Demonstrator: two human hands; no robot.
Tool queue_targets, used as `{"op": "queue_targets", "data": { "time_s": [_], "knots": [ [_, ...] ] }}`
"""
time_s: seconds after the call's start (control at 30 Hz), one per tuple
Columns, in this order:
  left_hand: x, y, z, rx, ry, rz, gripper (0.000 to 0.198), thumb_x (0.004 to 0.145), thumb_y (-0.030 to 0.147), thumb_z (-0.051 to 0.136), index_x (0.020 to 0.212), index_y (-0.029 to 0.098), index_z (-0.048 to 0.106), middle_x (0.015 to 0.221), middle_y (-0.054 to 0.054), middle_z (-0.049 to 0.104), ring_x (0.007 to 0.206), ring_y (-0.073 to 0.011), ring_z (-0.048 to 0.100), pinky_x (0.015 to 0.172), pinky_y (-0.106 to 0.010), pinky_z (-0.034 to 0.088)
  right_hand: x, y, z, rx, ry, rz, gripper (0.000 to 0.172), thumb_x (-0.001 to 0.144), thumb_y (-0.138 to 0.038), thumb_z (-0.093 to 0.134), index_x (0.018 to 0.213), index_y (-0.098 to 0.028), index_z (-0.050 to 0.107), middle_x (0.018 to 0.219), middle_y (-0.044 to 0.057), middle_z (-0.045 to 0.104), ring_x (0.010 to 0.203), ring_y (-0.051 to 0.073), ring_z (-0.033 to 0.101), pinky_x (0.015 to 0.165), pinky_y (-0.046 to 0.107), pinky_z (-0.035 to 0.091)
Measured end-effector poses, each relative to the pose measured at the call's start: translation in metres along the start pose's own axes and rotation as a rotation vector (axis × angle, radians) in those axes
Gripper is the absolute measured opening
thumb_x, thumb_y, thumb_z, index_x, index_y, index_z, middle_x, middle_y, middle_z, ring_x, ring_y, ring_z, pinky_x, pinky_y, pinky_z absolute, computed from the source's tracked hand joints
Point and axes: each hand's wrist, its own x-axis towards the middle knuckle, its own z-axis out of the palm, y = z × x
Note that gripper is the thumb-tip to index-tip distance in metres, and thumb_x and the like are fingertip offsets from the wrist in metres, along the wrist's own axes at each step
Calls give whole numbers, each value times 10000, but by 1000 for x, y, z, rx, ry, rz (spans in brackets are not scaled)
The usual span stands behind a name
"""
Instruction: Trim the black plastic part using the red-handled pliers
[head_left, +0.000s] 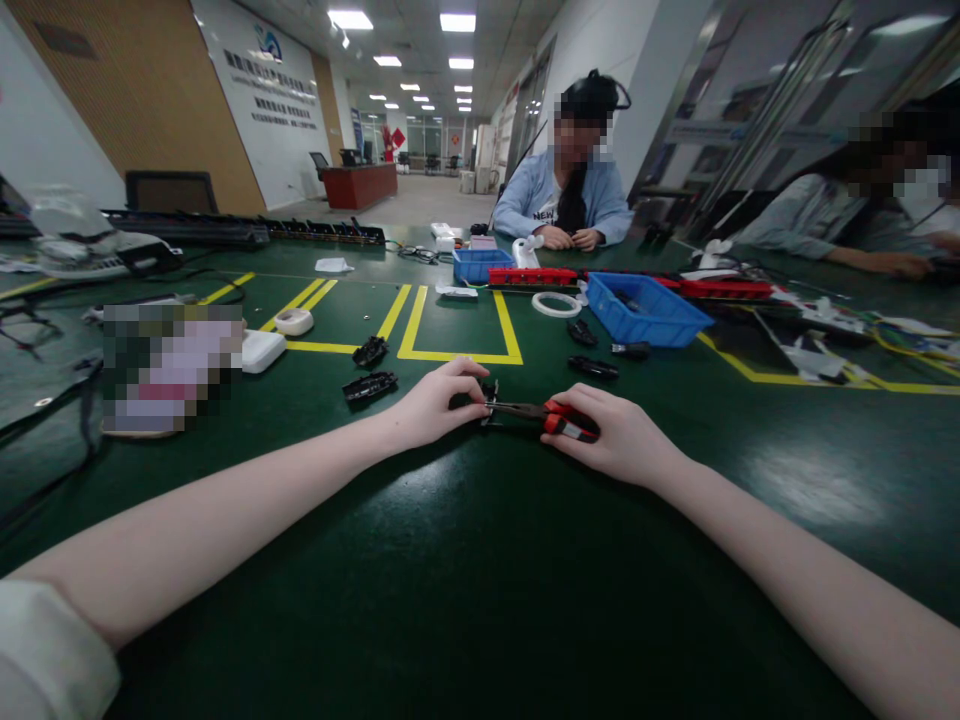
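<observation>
My right hand (pixel 616 432) is closed round the red and black handles of a pair of needle-nose pliers (pixel 529 410), whose jaws point left. At the jaw tips is a small black part (pixel 491 392) with thin metal bits. My left hand (pixel 442 402) pinches this part between thumb and fingertips, partly hiding it. Whether the jaws grip the part or only touch it, I cannot tell. Left of it lie two black plastic pieces, a larger one (pixel 370 387) and a smaller one (pixel 370 350). More black pieces (pixel 592 367) lie beyond my right hand.
A blue bin (pixel 649 318) holding dark parts stands right of centre, with a smaller blue bin (pixel 480 264) farther back. A white ring (pixel 556 304), a tape roll (pixel 293 321) and a white box (pixel 262 351) lie on the green table (pixel 480 600). Across it sits a person (pixel 562 190).
</observation>
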Motion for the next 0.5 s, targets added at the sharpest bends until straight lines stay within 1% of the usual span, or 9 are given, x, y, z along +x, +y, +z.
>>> {"op": "queue_targets", "data": {
  "time_s": [0.1, 0.27, 0.37, 0.43, 0.5],
  "knots": [
    [0, 2, -1, -33, -61, 20, 164, 910, 187, 612, 752, 143, 611, 1283, -124, 600, 1198, -241, 587, 1034, -438, 446, 0, 0, 0, -7, -1, -5, 336, 829, -475, 648, 1040, -214, 634, 977, 66, 667, 846, 229, 644, 700, 350, 513],
    [0, 3, -2, -36, -92, 18, 126, 939, 215, 575, 850, 151, 637, 1303, -132, 599, 1201, -240, 591, 1033, -444, 447, 0, 0, -1, -2, 14, -12, 330, 829, -473, 648, 1039, -220, 629, 976, 68, 672, 846, 231, 651, 703, 354, 518],
    [-1, 3, -3, -26, -126, 7, 138, 956, 222, 540, 886, 164, 643, 1315, -123, 591, 1230, -239, 570, 1056, -444, 432, 0, -1, -1, 2, 22, -12, 324, 826, -472, 650, 1033, -224, 633, 970, 66, 676, 839, 231, 654, 696, 353, 520],
    [-1, 4, -3, -23, -147, 5, 122, 951, 215, 540, 897, 167, 638, 1324, -123, 582, 1261, -245, 543, 1071, -446, 419, 0, -1, -1, 0, 23, -11, 321, 823, -470, 653, 1029, -224, 637, 967, 64, 678, 838, 231, 656, 694, 349, 519],
    [-2, 5, -3, -25, -149, 12, 72, 924, 203, 578, 905, 161, 634, 1330, -134, 572, 1282, -256, 522, 1078, -445, 410, 0, 0, -1, -4, 19, -8, 326, 822, -472, 655, 1031, -223, 638, 966, 63, 677, 835, 229, 656, 691, 346, 517]
  ]
}}
